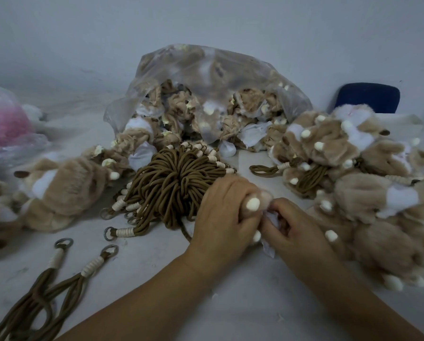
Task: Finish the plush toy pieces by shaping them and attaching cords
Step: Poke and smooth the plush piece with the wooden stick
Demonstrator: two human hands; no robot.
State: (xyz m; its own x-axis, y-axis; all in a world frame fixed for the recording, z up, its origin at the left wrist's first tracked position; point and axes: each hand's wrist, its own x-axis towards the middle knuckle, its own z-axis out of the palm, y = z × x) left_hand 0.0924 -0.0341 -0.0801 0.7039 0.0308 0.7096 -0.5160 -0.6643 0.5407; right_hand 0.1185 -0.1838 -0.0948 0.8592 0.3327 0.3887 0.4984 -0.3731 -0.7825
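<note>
Bare white bench (142, 274) lies open at 6 o'clock between the two forearms, with a narrower strip toward 7 o'clock. Everywhere else the working spot is hemmed in. A mound of tan fuzzy plush pieces (348, 153) with white patches and cream nubs crowds the 3 o'clock side, just beside the right hand (297, 230). A coiled bundle of brown cords (174, 183), each bound with cream wrapping and ending in a metal ring, touches the left hand (220, 210) at 10 o'clock. A crinkled clear plastic bag (206, 67) spilling inside-out plush skins closes 12 o'clock, and more plush (65, 190) sits at 9 o'clock. Two loose cords (58, 274) trail toward 8 o'clock.

Just right of centre, the left fingers (245, 225) are clenched round a small plush piece (261, 201), soft and tan with a rounded cream nub. The right fingers (283, 217) pinch its thin white fabric edge. It is held just above the bench.
</note>
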